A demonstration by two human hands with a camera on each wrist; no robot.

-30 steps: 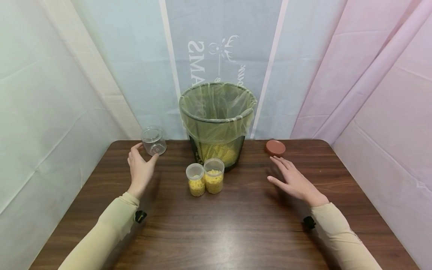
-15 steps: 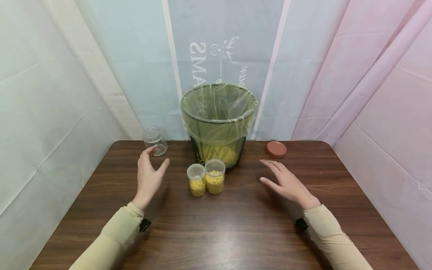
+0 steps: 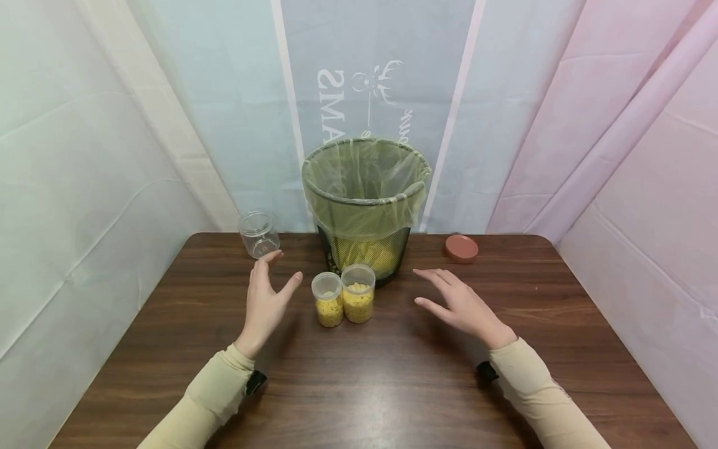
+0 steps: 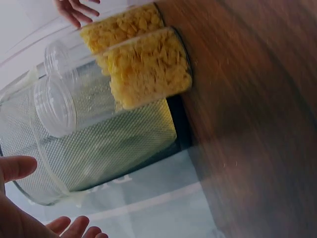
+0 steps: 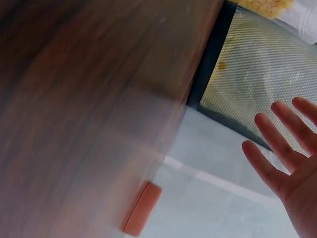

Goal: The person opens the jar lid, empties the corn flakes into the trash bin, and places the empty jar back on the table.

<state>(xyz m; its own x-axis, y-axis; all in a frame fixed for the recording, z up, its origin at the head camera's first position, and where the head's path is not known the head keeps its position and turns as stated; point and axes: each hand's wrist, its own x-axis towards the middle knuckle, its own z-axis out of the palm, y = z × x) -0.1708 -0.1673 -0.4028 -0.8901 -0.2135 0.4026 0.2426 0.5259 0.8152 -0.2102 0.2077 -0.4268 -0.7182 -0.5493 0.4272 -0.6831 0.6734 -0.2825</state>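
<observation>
Two clear plastic jars stand side by side mid-table, the smaller jar (image 3: 330,310) on the left and the larger jar (image 3: 359,304) on the right. Both are part-filled with yellow flakes and have no lids on. My left hand (image 3: 266,305) hovers left of the smaller jar, thumb and fingers spread apart, holding nothing. On the other side, my right hand (image 3: 462,307) hangs in the air to the right of the larger jar, fingers extended. In the left wrist view, the jars' flakes (image 4: 148,69) show close up, apart from the hand.
A mesh wastebasket (image 3: 367,218) with a translucent liner and yellow material at its bottom stands behind the jars. An empty clear jar (image 3: 259,236) is at the back left. A reddish-brown lid (image 3: 461,249) lies at the back right. Fabric curtains (image 3: 387,37) enclose the wooden table (image 3: 359,386).
My left hand has moved right, away from the empty jar and closer to the filled ones. The right hand has moved left, away from the lid. The jars stay where they were.
</observation>
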